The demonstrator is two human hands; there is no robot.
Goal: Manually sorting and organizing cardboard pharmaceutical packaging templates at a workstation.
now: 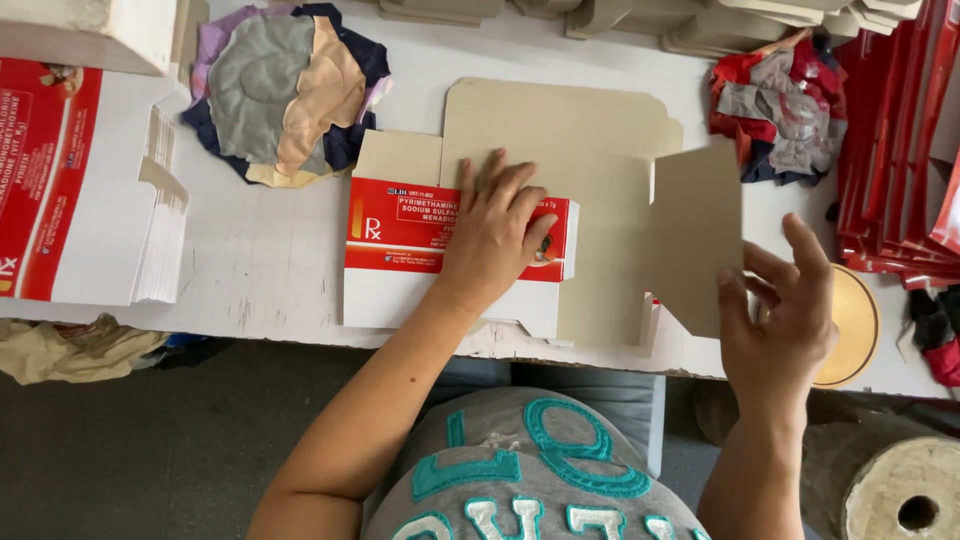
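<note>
A flat carton blank [560, 135], grey-brown inside and red-and-white printed outside, lies on the white table [265, 260]. One printed panel [400, 235] is folded over toward me. My left hand [495, 235] presses flat on that red panel, fingers spread. My right hand [785, 310] holds the blank's right flap [695, 235] lifted upright, thumb and fingers on its edge.
A stack of flat printed carton blanks [75, 180] sits at the left. A pile of cloth scraps [285, 90] lies behind, and crumpled red and grey rags [780, 105] at back right. Red cartons [895, 150] stand at the right edge. A round golden disc [855, 325] lies near my right hand.
</note>
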